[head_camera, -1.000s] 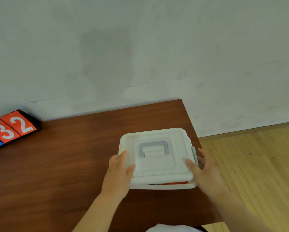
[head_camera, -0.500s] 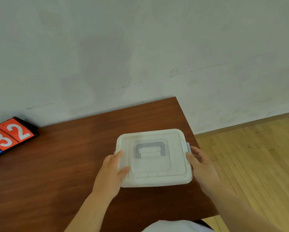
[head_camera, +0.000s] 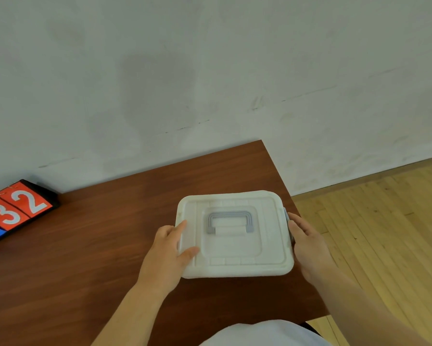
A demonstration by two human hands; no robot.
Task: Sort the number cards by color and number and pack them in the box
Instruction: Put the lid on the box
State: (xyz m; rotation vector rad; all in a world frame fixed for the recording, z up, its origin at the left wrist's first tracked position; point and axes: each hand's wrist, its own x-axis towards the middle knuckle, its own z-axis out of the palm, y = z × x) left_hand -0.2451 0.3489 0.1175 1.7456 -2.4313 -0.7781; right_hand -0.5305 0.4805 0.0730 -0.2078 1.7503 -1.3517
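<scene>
Your white box (head_camera: 235, 248) sits closed on the bench (head_camera: 97, 245), near its right edge and well apart from the number cards (head_camera: 17, 211) at the far left. Your left hand (head_camera: 167, 250) clasps the box's left side, thumb and forefinger on top. Your right hand (head_camera: 307, 245) wraps the right side, its fingers curled against the grey clip (head_camera: 286, 216). Expect thin, stiff plastic that is probably light, smooth enough to slip, and liable to flex if squeezed. To carry it, the grey handle (head_camera: 230, 222) looks the surest hold. For sliding or latching, keep both sides held low.
</scene>
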